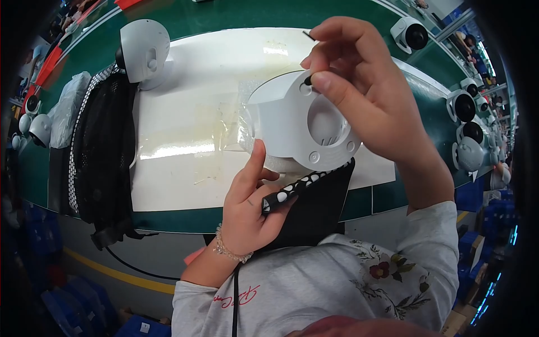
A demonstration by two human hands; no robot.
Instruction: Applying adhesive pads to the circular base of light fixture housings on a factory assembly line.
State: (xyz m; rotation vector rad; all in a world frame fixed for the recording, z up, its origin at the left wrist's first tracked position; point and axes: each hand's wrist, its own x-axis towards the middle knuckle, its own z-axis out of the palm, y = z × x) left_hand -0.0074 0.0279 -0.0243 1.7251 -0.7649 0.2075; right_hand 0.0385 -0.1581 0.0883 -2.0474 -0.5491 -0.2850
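Note:
A white plastic camera housing (281, 121) lies on its side in front of me, its round base with a large opening and small round recesses facing me. My left hand (247, 205) is closed on its near edge, thumb on top. A black strip with white dots (289, 191) crosses the fingers of that hand; whether they hold it is unclear. My right hand (359, 84) pinches a small black round pad (307, 81) between thumb and finger at an upper recess of the base. A short thin black piece (308, 35) sticks out by the right fingertips.
A white sheet (179, 123) covers part of the green table (208, 17). At the left stand a white camera (145, 50) and a black mesh bag (104, 151) beside clear plastic wrap (68, 109). More cameras (461, 105) line the right side. Blue bins (73, 303) sit below.

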